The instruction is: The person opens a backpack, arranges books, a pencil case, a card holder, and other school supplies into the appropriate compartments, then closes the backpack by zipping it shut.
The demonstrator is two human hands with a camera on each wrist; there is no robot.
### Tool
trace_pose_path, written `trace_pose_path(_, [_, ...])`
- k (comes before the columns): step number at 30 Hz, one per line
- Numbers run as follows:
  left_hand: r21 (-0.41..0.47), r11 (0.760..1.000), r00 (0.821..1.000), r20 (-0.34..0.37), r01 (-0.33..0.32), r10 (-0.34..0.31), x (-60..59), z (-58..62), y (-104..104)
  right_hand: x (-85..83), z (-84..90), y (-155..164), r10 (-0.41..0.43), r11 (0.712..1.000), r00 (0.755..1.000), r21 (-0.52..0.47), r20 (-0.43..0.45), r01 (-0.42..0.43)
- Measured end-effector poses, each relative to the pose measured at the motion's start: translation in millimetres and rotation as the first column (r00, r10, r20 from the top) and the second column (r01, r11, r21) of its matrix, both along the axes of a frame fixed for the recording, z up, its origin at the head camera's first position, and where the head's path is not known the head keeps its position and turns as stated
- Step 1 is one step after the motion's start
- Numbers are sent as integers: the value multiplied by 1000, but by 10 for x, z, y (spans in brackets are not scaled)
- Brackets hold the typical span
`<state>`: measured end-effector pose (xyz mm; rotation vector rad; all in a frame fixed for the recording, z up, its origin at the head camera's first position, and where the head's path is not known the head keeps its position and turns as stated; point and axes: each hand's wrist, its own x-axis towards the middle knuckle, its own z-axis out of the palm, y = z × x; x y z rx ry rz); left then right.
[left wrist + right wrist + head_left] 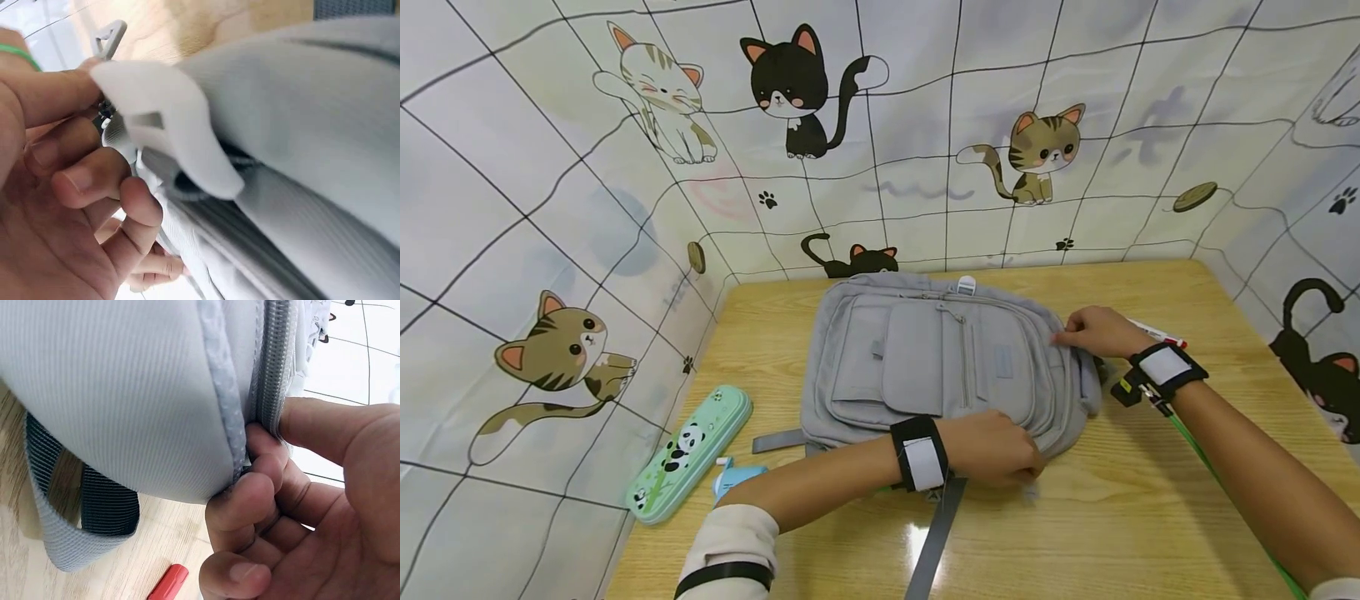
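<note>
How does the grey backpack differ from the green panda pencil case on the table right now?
The grey backpack is plain soft fabric; the green pencil case looks hard-shelled with a panda print. The backpack is much larger and sits mid-table; the pencil case lies near the left edge. The left hand pinches a zipper pull on the backpack and the right hand grips its edge; no hand touches the pencil case. Both lie flat on the wooden table.

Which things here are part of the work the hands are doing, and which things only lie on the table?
In use:
- grey backpack, flat on the wooden table
- left hand, pinching its zipper pull
- right hand, gripping the backpack's edge by the zipper

Lying about:
- green panda pencil case
- small blue object beside it
- red-capped pen behind the right hand
</note>
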<state>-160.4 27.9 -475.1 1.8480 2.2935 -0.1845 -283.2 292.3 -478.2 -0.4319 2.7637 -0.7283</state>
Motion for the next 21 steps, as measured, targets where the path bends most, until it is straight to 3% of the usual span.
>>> trace_pose_path(6, [52,999,996,86,-7,3,-44,60,-137,6,-7,16,11,1000,1000,-1,-7,-11])
trace_pose_path(16, [2,999,988,147,-45,44,-72,132,-226,9,-17,66,10,1000,1000,17,3,-10])
trace_pose_path(21, [-29,997,974,210,-74,79,-105,95,-204,69,26,23,-26,995,999,99,28,23])
